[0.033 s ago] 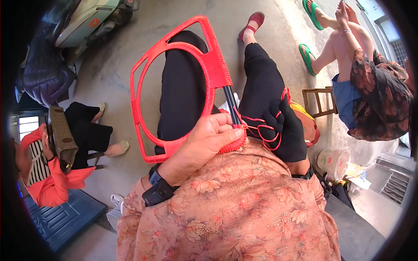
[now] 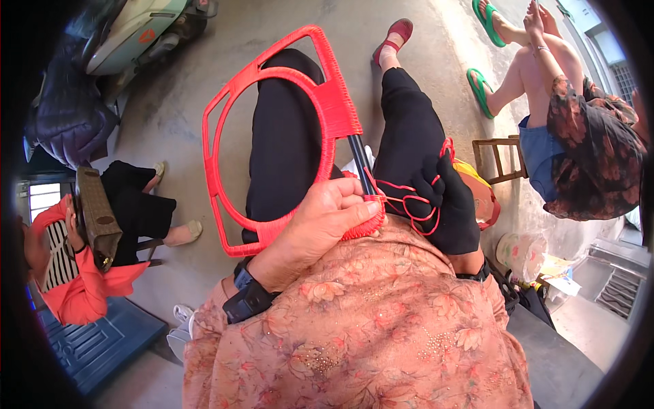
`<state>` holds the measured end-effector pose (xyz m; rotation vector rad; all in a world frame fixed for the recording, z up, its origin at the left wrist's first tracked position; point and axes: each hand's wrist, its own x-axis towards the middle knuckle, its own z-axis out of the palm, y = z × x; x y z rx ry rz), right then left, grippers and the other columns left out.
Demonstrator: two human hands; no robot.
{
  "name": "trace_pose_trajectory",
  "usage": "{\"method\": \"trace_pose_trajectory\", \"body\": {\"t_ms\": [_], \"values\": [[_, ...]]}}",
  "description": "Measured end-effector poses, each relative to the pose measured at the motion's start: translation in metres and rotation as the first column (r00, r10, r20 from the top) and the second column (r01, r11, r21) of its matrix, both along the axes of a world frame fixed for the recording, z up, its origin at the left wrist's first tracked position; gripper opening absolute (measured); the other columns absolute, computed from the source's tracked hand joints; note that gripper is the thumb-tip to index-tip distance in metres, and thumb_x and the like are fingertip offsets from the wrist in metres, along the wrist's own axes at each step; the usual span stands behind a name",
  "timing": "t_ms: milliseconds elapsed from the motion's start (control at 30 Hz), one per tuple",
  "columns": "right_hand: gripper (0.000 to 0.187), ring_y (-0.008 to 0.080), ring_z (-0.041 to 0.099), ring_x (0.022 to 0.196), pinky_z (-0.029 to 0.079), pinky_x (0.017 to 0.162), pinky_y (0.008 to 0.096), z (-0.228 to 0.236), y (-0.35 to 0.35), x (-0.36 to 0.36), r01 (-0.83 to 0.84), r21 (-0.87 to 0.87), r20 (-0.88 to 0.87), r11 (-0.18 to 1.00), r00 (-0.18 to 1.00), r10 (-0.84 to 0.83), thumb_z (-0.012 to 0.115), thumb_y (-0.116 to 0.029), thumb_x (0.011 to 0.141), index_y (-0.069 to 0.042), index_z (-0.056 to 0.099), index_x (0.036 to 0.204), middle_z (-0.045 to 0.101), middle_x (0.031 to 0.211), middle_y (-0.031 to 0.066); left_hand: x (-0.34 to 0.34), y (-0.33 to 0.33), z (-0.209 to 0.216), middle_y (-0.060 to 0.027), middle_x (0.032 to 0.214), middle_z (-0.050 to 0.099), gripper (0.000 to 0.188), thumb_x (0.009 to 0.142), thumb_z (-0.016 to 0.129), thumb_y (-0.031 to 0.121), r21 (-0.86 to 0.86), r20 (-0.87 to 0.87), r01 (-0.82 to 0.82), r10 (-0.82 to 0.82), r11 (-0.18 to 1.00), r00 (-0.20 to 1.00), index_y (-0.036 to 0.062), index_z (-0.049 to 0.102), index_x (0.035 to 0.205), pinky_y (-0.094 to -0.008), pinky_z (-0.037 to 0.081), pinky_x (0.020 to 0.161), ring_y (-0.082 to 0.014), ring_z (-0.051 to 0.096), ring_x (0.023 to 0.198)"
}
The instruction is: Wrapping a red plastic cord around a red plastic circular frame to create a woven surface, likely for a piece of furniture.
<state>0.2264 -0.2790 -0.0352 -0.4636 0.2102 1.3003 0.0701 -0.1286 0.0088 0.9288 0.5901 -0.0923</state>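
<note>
Across my lap lies a red cord-wrapped frame (image 2: 338,112), a ring set inside an angular outline. Its right side has a dark stretch of tube (image 2: 359,153) without wrapping. My left hand (image 2: 323,218), bare, is closed on the frame's lower right corner, thumb pressed on the wrapped part just below the dark tube. Loose red cord (image 2: 447,144) runs in loops from that corner to my right hand (image 2: 456,211). That hand wears a black glove, its fingers bent together around the cord.
A person with a brown handbag (image 2: 99,211) sits at the left. Another person in green flip-flops (image 2: 481,92) sits at the right by a wooden stool (image 2: 501,160). A scooter (image 2: 136,34) stands far left. A yellow and red bag (image 2: 480,194) lies beside my right hand.
The red frame has shifted very slightly to the left. Both hands keep their places and their hold.
</note>
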Motion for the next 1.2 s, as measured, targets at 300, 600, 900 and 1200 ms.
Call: {"method": "trace_pose_trajectory", "body": {"t_ms": [300,600,900,1200], "values": [[0.014,0.0205,0.05,0.072,0.042,0.061,0.0297,-0.013,-0.02,0.003,0.14,-0.361,0.925,0.922,0.18,0.335,0.063,-0.001,0.083,-0.003,0.055,0.095,0.05,0.08,0.0062,-0.002,-0.001,0.006,-0.007,0.087,0.066,0.018,0.091,0.059,0.008,-0.112,-0.012,-0.055,0.054,0.992,0.998,-0.0023,0.058,0.105,-0.0221,0.051,0.075,-0.0103,0.064,0.078],[0.035,0.0274,0.053,0.084,0.046,0.069,0.0358,-0.014,-0.029,0.015,-0.208,0.036,0.379,0.978,0.908,0.179,0.068,0.005,0.074,0.001,0.054,0.106,0.05,0.086,0.0113,0.001,0.001,0.005,-0.0066,0.089,0.065,0.017,0.092,0.058,0.011,-0.122,-0.024,0.027,-0.03,0.992,0.999,-0.0009,0.058,0.104,-0.0231,0.052,0.076,-0.0115,0.065,0.08],[0.033,0.0131,0.056,0.071,0.044,0.063,0.0262,0.003,-0.003,0.017,0.016,-0.335,0.665,0.942,0.712,0.224,0.059,-0.033,0.091,-0.004,0.058,0.107,0.059,0.079,0.0048,-0.001,0.001,0.0,-0.0071,0.087,0.066,0.015,0.093,0.056,0.014,-0.094,-0.015,0.001,-0.002,0.996,1.0,0.0,0.059,0.099,-0.0232,0.052,0.075,-0.0114,0.065,0.079],[0.034,0.0287,0.066,0.076,0.051,0.068,0.0361,-0.007,0.026,0.078,0.433,-0.436,0.794,0.789,-0.227,0.563,0.069,-0.02,0.081,-0.007,0.055,0.108,0.067,0.085,0.014,0.002,0.002,-0.002,-0.0092,0.085,0.066,0.018,0.094,0.055,0.016,-0.11,0.003,0.027,-0.027,0.994,1.0,-0.0005,0.06,0.097,-0.0252,0.051,0.075,-0.0135,0.065,0.078]]}}
